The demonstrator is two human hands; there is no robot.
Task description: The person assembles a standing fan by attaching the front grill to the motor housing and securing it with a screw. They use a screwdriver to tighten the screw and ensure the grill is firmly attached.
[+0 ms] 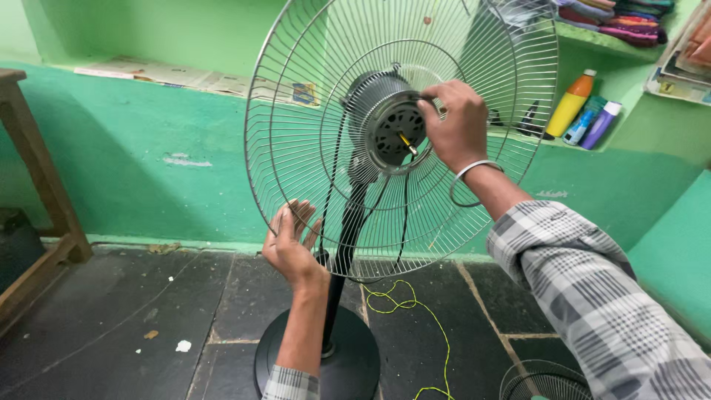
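The pedestal fan (348, 185) stands on the dark stone floor (111, 318) before a green wall, and it is partly stripped: no blades and no front cover are on it, so the bare motor (392, 122) and its yellowish shaft (408, 143) face the camera, with only the rear wire guard (296, 148) mounted around them. A second wire guard (544, 381) lies on the floor at the lower right, just in view, so I judge that the front half is off and the rear guard is the part now being worked at the hub; whether it is being fixed or loosened I cannot tell.

The right hand (455, 122) reaches in from a checked sleeve, a metal bangle on the wrist, its fingers closed on the guard's inner ring at the motor's upper right edge. The left hand (292, 241) is raised lower down, palm against the guard's lower wires, fingers spread and loose rather than clenched, steadying it near the black pole (341, 259). A thin yellow cord (415, 311) trails over the floor by the round base (355, 363). Bottles (585, 111) stand on a shelf behind
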